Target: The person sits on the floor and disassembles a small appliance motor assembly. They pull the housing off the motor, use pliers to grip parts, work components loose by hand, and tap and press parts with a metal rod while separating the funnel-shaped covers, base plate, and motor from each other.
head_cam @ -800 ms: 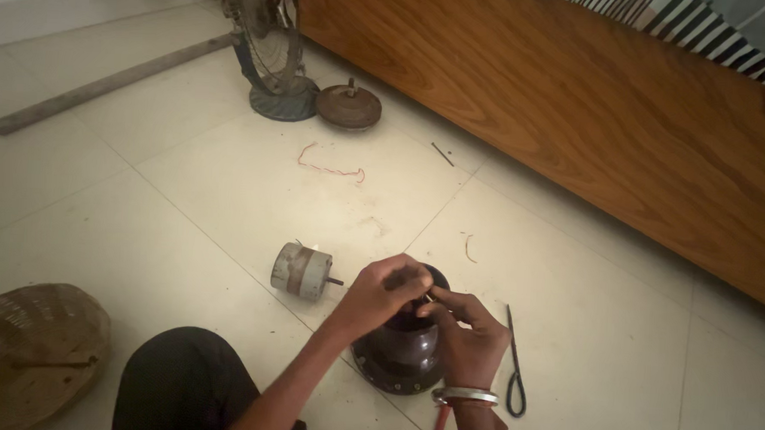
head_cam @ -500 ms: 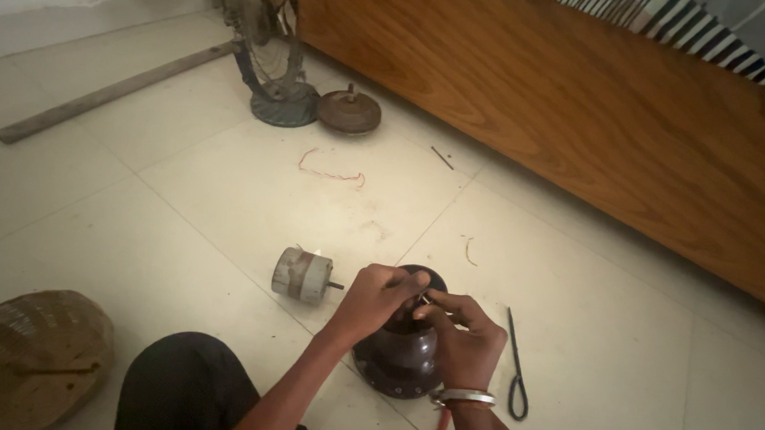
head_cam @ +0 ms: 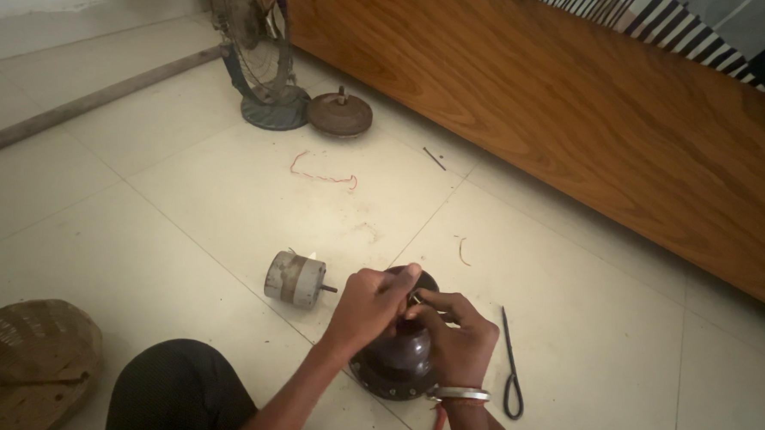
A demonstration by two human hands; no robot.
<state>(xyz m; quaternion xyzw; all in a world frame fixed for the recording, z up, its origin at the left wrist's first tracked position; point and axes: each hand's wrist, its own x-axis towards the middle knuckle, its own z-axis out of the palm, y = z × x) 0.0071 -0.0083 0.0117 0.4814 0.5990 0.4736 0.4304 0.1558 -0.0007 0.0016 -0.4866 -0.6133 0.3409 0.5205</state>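
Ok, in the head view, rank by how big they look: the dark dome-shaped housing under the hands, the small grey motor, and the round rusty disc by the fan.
1. Dark dome housing
2. Rusty disc, farther off, so unsure
3. Grey motor

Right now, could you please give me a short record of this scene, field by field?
setting: pale tiled floor beside a wooden panel
left hand: fingers on top of the dark domed housing
right hand: also at the top of the housing, pinching something too small to tell
beside the housing: grey cylindrical motor, black cable tie
farther off: fan stand, round rusty disc, wooden stick, red wire
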